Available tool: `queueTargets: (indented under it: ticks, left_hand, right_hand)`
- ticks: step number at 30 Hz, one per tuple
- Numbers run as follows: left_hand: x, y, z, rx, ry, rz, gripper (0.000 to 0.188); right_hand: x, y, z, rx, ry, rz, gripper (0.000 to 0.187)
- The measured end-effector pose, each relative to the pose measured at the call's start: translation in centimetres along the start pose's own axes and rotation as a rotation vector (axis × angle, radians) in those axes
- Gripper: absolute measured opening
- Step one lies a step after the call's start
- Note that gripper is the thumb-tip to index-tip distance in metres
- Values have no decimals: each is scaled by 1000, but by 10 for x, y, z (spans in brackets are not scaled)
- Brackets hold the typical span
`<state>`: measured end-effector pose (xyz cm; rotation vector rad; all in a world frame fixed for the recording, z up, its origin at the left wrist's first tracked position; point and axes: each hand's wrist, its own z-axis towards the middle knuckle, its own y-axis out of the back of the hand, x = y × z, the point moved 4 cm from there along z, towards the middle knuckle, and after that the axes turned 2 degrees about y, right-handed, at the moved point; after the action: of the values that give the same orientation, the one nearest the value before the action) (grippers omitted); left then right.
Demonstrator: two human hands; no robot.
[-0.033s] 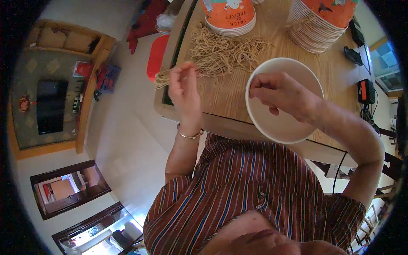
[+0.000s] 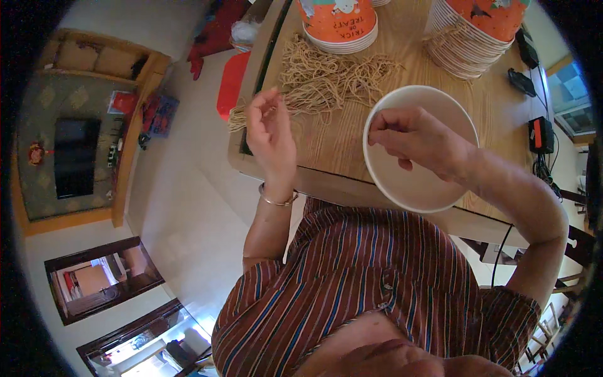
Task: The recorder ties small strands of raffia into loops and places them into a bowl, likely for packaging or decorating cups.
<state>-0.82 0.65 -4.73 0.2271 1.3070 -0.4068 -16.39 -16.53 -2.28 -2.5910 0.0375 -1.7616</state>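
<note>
A white paper bucket [image 2: 422, 185] stands at the near edge of the wooden table, its wide mouth turned up toward me. My right hand [image 2: 418, 138] reaches over it, thumb and fingers pinched at the inner left wall just under the rim. What that pinch holds is hidden. My left hand [image 2: 271, 138] is raised at the table's left edge, beside a heap of tan twisted cords [image 2: 333, 78]. Its fingers curl toward the thumb. Anything between them is too fine to make out.
Farther back stand a stack of orange printed paper buckets [image 2: 339, 25] and a taller stack [image 2: 471, 47] with cords hanging on its side. Black adapters and cables [image 2: 540, 135] line the right edge. A red stool [image 2: 232, 85] is beside the table's left side.
My left hand has shifted slightly to the left, and its wrist has tilted a little. My right hand and the bucket have stayed in place.
</note>
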Motion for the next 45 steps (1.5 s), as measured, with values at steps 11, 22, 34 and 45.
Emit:
queueTargets:
  ticks: [11,22,34,45]
  left_hand:
    - [-15,-58,-48,498,-133,412,33]
    - [0,-44,-39,529,-76,305,17]
    - [-5,-15,-23,723,250,269,10]
    - [-5,0,-20,682,145,341,7]
  right_hand:
    - [-1,-1,2,-26,33,24,14]
    - [1,-3,1,0,59,-2,13]
    - [6,2,-9,-30,29,-136,13]
    - [4,13,-17,-70,8,-143,13]
